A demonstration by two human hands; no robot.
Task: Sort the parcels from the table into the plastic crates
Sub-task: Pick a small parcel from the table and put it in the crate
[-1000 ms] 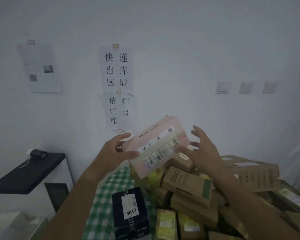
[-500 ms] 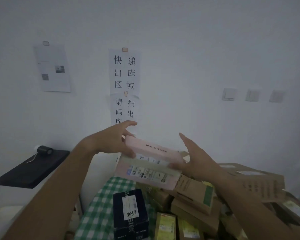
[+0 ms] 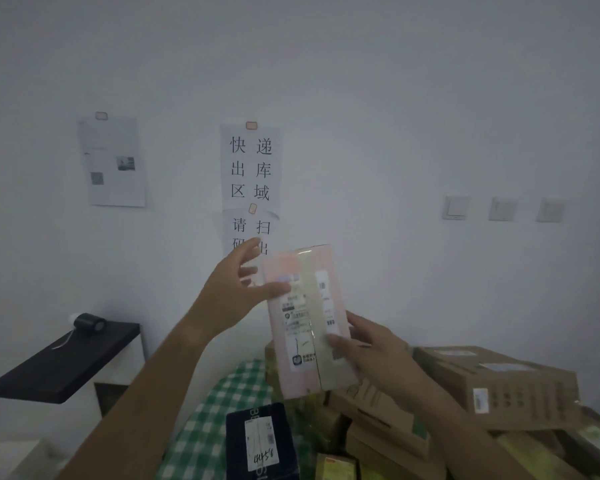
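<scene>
A pale pink boxed parcel (image 3: pixel 307 320) with white shipping labels is held upright in front of the wall, its labelled face toward me. My left hand (image 3: pixel 234 292) grips its upper left edge, thumb across the front and fingers behind. My right hand (image 3: pixel 371 348) holds its lower right side, thumb on the front face. Below lies a heap of brown cardboard parcels (image 3: pixel 388 424) on a table with a green checked cloth (image 3: pixel 205 434). No plastic crate is in view.
A dark blue box (image 3: pixel 260 441) with a handwritten label lies on the cloth. A large cardboard box (image 3: pixel 499 382) tops the heap at right. A black shelf (image 3: pixel 63 362) with a tape roll (image 3: pixel 89 322) stands at left. Paper signs (image 3: pixel 250 168) hang on the wall.
The pink parcel has been turned from lying flat on its side to standing upright with its label face toward me. Both hands shifted their hold on it.
</scene>
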